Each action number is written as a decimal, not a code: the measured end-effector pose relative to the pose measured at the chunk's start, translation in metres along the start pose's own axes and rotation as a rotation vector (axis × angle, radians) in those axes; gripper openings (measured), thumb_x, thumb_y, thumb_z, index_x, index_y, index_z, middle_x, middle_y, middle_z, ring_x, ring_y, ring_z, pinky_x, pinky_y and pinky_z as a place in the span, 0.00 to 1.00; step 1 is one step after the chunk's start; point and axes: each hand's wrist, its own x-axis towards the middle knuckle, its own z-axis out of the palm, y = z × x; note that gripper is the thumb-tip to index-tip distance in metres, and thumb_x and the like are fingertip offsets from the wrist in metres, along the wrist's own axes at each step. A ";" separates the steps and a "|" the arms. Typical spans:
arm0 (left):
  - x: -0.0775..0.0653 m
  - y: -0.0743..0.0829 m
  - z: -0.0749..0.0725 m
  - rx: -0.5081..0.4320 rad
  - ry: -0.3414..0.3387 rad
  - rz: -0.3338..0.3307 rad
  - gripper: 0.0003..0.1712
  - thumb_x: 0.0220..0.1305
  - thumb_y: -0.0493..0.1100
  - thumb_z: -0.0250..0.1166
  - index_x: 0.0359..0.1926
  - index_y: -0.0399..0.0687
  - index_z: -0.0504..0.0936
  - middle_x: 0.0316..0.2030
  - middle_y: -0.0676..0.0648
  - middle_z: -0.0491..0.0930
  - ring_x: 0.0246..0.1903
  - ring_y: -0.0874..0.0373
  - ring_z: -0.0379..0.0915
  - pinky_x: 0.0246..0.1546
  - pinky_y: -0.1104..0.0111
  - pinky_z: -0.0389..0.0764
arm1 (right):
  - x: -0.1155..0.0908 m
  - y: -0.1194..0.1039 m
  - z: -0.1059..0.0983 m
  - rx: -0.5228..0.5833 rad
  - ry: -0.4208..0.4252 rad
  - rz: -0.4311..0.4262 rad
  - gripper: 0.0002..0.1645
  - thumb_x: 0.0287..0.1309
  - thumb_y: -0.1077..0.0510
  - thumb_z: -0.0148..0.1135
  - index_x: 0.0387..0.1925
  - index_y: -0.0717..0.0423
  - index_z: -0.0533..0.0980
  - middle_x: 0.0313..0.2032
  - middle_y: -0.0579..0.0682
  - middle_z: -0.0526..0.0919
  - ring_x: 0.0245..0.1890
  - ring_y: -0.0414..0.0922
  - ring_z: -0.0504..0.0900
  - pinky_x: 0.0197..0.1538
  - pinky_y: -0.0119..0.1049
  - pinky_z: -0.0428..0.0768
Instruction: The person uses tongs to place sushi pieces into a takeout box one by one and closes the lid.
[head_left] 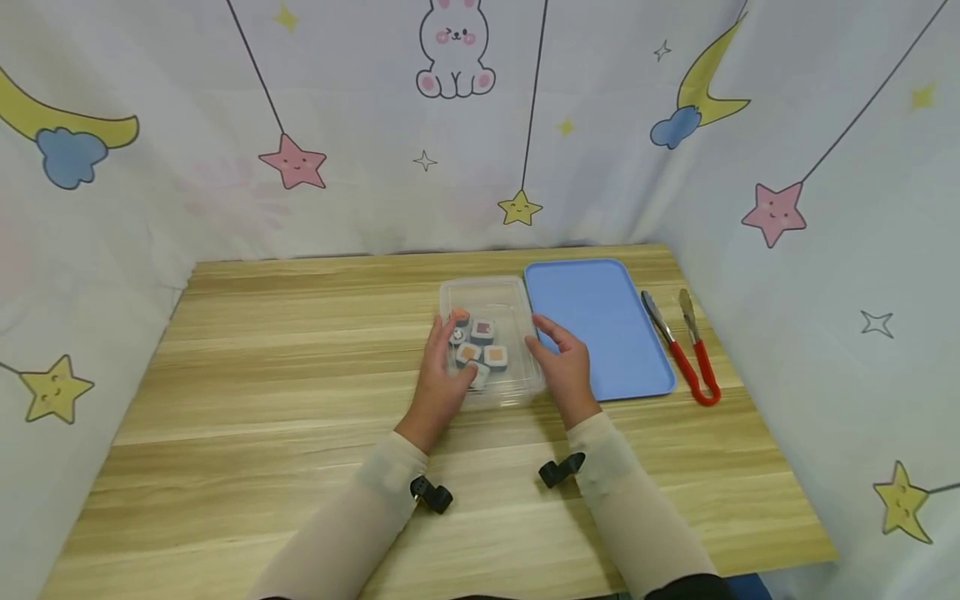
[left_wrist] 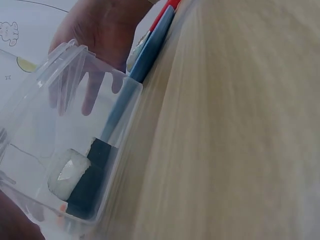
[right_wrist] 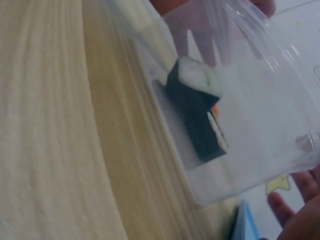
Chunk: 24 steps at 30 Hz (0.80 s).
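Observation:
A clear plastic box [head_left: 510, 318] with a lid stands on the wooden table between the two hands. Several sushi pieces [head_left: 495, 357] lie inside, toward its left; dark seaweed sides of two pieces [right_wrist: 192, 100] show through the wall in the right wrist view. My left hand [head_left: 438, 383] grips the box's left side, thumb over the front of the lid and fingers along the wall. At the opposite side is my right hand [head_left: 568, 371], its thumb at the lid's edge and its fingers loosely spread beside the wall.
A blue tray [head_left: 600, 325] lies directly right of the box. Beyond it rest red-handled metal tongs [head_left: 697, 367], spread apart, near the table's right edge. A curtain [head_left: 360, 125] printed with stars and moons hangs behind the table [head_left: 262, 375] and at its sides.

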 end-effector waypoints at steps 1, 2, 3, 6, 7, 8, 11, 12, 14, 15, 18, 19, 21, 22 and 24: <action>0.000 -0.001 0.000 0.029 -0.011 -0.004 0.44 0.63 0.36 0.65 0.80 0.49 0.62 0.83 0.44 0.39 0.81 0.45 0.38 0.77 0.46 0.50 | 0.000 0.001 -0.001 -0.008 -0.012 0.003 0.26 0.65 0.58 0.71 0.64 0.53 0.81 0.63 0.54 0.82 0.70 0.47 0.73 0.69 0.50 0.72; 0.000 -0.002 0.000 0.059 -0.022 -0.006 0.43 0.64 0.37 0.64 0.79 0.49 0.63 0.83 0.44 0.39 0.81 0.43 0.39 0.76 0.45 0.52 | 0.001 0.001 -0.002 -0.019 -0.023 0.005 0.26 0.66 0.57 0.71 0.65 0.53 0.81 0.62 0.55 0.82 0.69 0.48 0.73 0.68 0.51 0.73; -0.001 -0.002 -0.001 0.084 -0.031 -0.006 0.42 0.64 0.39 0.64 0.79 0.49 0.64 0.83 0.43 0.38 0.80 0.42 0.39 0.76 0.44 0.53 | 0.001 0.002 -0.003 -0.033 -0.035 0.009 0.27 0.66 0.56 0.71 0.65 0.52 0.80 0.62 0.56 0.83 0.68 0.48 0.74 0.66 0.51 0.75; -0.003 -0.001 -0.003 0.146 -0.053 -0.006 0.40 0.64 0.42 0.63 0.78 0.49 0.67 0.83 0.43 0.37 0.80 0.41 0.40 0.75 0.43 0.55 | 0.000 0.004 -0.006 -0.078 -0.067 0.023 0.29 0.67 0.51 0.71 0.67 0.50 0.79 0.60 0.57 0.83 0.66 0.50 0.75 0.61 0.50 0.79; -0.003 -0.001 -0.003 0.164 -0.058 -0.006 0.40 0.64 0.43 0.63 0.78 0.49 0.67 0.83 0.43 0.37 0.80 0.41 0.40 0.75 0.43 0.55 | 0.000 0.004 -0.007 -0.089 -0.074 0.031 0.30 0.66 0.49 0.71 0.67 0.49 0.79 0.60 0.56 0.83 0.64 0.49 0.76 0.59 0.49 0.80; -0.004 -0.001 -0.003 0.182 -0.065 -0.007 0.40 0.65 0.44 0.63 0.78 0.50 0.67 0.83 0.43 0.36 0.80 0.40 0.39 0.75 0.43 0.55 | 0.000 0.005 -0.008 -0.100 -0.078 0.030 0.30 0.66 0.48 0.71 0.67 0.48 0.79 0.60 0.56 0.83 0.63 0.50 0.77 0.59 0.48 0.80; -0.004 0.001 -0.005 0.225 -0.085 -0.013 0.41 0.65 0.46 0.63 0.79 0.50 0.65 0.83 0.44 0.36 0.81 0.39 0.36 0.75 0.42 0.52 | 0.000 0.005 -0.012 -0.137 -0.092 0.038 0.30 0.66 0.46 0.71 0.67 0.44 0.79 0.61 0.55 0.83 0.62 0.50 0.78 0.59 0.46 0.78; -0.005 0.001 -0.006 0.247 -0.091 -0.013 0.42 0.65 0.47 0.63 0.79 0.51 0.63 0.83 0.44 0.36 0.81 0.38 0.35 0.75 0.41 0.51 | 0.000 0.004 -0.013 -0.150 -0.098 0.037 0.30 0.66 0.45 0.71 0.67 0.44 0.79 0.61 0.55 0.83 0.61 0.51 0.79 0.59 0.48 0.78; -0.004 0.003 -0.008 0.286 -0.098 -0.006 0.44 0.65 0.48 0.64 0.80 0.50 0.62 0.83 0.41 0.38 0.80 0.35 0.33 0.74 0.37 0.50 | -0.001 0.000 -0.015 -0.191 -0.107 0.027 0.29 0.67 0.45 0.70 0.67 0.44 0.79 0.61 0.56 0.83 0.61 0.53 0.79 0.60 0.51 0.76; -0.003 0.005 -0.010 0.304 -0.098 0.000 0.45 0.65 0.49 0.64 0.80 0.49 0.61 0.83 0.40 0.38 0.80 0.34 0.32 0.74 0.36 0.49 | -0.002 -0.003 -0.016 -0.220 -0.111 0.019 0.30 0.68 0.44 0.69 0.68 0.44 0.78 0.62 0.56 0.82 0.63 0.53 0.78 0.62 0.52 0.76; 0.002 0.014 -0.016 0.367 -0.092 0.054 0.47 0.64 0.49 0.66 0.81 0.48 0.59 0.82 0.37 0.40 0.80 0.31 0.30 0.73 0.33 0.44 | -0.003 -0.016 -0.017 -0.341 -0.133 -0.080 0.31 0.71 0.45 0.65 0.71 0.49 0.75 0.67 0.57 0.78 0.68 0.56 0.74 0.66 0.57 0.72; 0.005 0.017 -0.017 0.389 -0.094 0.079 0.47 0.64 0.49 0.66 0.81 0.48 0.59 0.82 0.36 0.40 0.80 0.31 0.29 0.74 0.33 0.43 | -0.003 -0.022 -0.016 -0.396 -0.153 -0.131 0.32 0.72 0.46 0.64 0.72 0.51 0.74 0.69 0.57 0.76 0.70 0.56 0.71 0.69 0.58 0.69; 0.012 0.025 -0.018 0.445 -0.116 0.136 0.47 0.65 0.50 0.66 0.81 0.47 0.59 0.82 0.34 0.40 0.79 0.31 0.27 0.75 0.35 0.40 | -0.002 -0.033 -0.011 -0.520 -0.223 -0.241 0.34 0.74 0.47 0.62 0.75 0.55 0.69 0.73 0.58 0.70 0.74 0.58 0.66 0.73 0.60 0.64; 0.016 0.028 -0.017 0.481 -0.136 0.160 0.46 0.66 0.51 0.66 0.81 0.47 0.59 0.82 0.33 0.40 0.80 0.31 0.27 0.75 0.36 0.39 | -0.002 -0.038 -0.008 -0.594 -0.271 -0.290 0.36 0.74 0.47 0.60 0.76 0.56 0.67 0.76 0.58 0.66 0.76 0.58 0.63 0.74 0.61 0.62; 0.022 0.032 -0.013 0.595 -0.197 0.184 0.45 0.69 0.54 0.63 0.81 0.47 0.58 0.81 0.32 0.41 0.80 0.32 0.27 0.76 0.38 0.40 | -0.002 -0.044 0.001 -0.744 -0.377 -0.350 0.38 0.76 0.45 0.56 0.78 0.58 0.62 0.79 0.59 0.58 0.79 0.58 0.55 0.76 0.61 0.58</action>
